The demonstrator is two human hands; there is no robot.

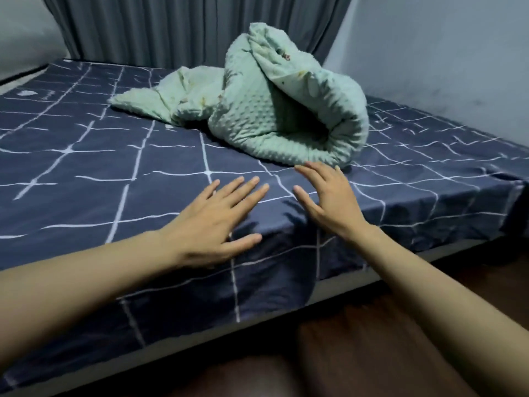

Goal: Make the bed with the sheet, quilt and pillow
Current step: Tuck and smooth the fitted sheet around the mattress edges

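A navy sheet (86,173) with thin white grid lines is covering the mattress, lying mostly smooth across the middle of the frame and draping over the near edge, where it is creasing toward the lower right. The quilt (274,110) is sitting in a bunched heap at upper centre: pale green, soft and thick, its outer face covered in small raised dots, its inner face smooth with tiny printed motifs. Its right part is curling up into a tall, hollow roll, while a flatter flap is trailing off to the left over the sheet.

The left hand (211,222) is reaching in from the lower left, palm down, fingers (249,187) straight and slightly spread, the thumb lying out along the bed's near edge; whether the palm is pressing the sheet cannot be told. The right hand (329,196) is coming in from the lower right, also palm down with fingers loosely spread and grasping nothing, its fingertips just beside the bottom edge of the quilt roll.

Pleated grey curtains (171,30) are hanging behind the bed at the top of the frame, and a plain pale wall (443,53) is filling the upper right. Dark wooden floor (372,353) is showing along the bottom.
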